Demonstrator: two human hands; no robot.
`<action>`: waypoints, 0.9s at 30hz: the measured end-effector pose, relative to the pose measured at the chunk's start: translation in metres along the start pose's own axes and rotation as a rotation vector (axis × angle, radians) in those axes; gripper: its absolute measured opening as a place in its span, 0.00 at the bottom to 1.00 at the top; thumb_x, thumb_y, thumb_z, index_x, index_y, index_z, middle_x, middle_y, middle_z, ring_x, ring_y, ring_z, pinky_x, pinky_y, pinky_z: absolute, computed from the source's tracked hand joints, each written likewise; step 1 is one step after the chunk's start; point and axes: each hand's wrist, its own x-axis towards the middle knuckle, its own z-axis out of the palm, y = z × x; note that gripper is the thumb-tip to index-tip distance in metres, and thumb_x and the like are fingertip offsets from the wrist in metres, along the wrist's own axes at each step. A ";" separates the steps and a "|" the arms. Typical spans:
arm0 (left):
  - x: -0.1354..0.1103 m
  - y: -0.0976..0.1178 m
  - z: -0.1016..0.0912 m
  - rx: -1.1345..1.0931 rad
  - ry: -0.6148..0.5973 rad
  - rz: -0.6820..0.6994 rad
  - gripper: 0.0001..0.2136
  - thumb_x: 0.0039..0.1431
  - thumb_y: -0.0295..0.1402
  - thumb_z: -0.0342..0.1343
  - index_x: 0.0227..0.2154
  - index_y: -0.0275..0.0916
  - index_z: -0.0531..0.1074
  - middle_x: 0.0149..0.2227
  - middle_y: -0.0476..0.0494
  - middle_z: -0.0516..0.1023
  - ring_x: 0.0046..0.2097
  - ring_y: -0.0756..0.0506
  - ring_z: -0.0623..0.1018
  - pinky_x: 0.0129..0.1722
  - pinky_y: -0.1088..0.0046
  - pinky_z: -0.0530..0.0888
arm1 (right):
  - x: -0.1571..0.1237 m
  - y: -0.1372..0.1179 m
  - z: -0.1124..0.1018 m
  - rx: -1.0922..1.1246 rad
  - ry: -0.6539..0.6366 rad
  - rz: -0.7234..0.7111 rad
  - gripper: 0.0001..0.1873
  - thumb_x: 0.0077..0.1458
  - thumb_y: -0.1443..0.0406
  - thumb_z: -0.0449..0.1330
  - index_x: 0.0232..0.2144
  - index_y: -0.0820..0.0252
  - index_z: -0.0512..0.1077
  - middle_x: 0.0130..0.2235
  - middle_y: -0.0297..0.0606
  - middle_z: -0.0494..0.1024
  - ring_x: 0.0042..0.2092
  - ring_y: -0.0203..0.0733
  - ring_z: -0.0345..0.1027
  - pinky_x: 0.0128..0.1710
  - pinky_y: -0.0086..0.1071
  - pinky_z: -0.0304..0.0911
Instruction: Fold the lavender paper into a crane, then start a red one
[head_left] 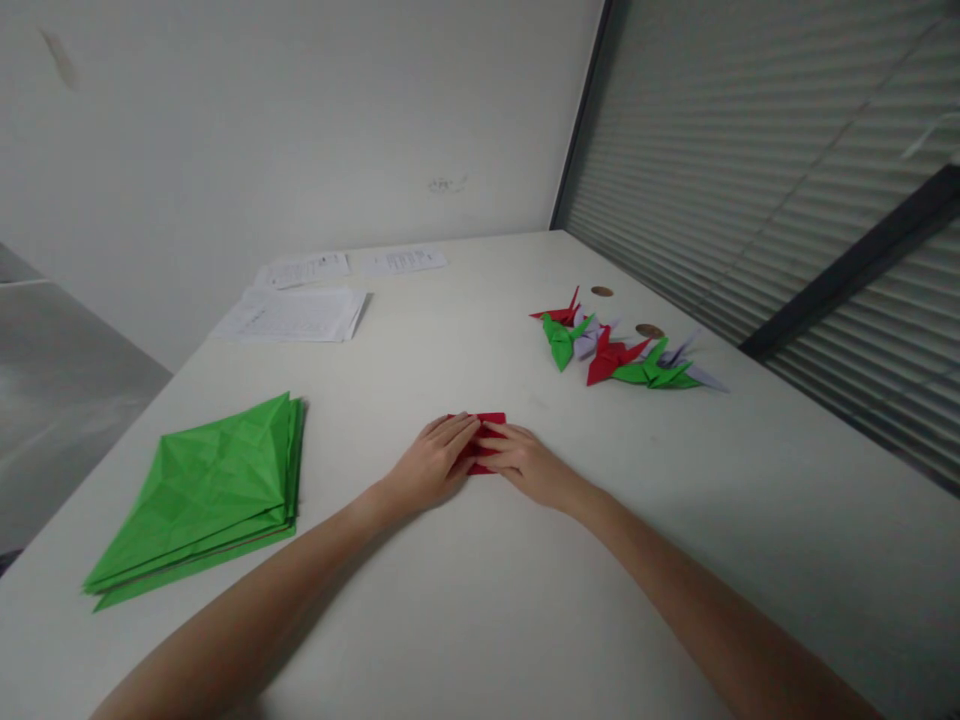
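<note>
A small folded red paper [491, 420] lies on the white table [480, 600], mostly covered by both hands. My left hand [433, 462] lies flat on its left part, fingers stretched out and pressing down. My right hand [525, 463] rests on its right part, fingers pressed onto the paper and meeting the left fingertips. Only the far edge and a strip between the hands show.
A stack of green paper sheets [206, 495] lies at the left. Several finished paper cranes [622, 355], red, green and lilac, sit at the right rear near two brown discs [649, 330]. Printed white papers [296, 312] lie at the back. Window blinds run along the right.
</note>
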 end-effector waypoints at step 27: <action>-0.006 0.002 0.004 0.602 -0.057 0.217 0.21 0.69 0.38 0.44 0.60 0.35 0.62 0.62 0.35 0.66 0.64 0.39 0.64 0.66 0.50 0.55 | -0.009 0.003 -0.003 -0.469 -0.012 0.405 0.32 0.62 0.46 0.48 0.60 0.58 0.66 0.58 0.48 0.70 0.60 0.62 0.55 0.60 0.56 0.46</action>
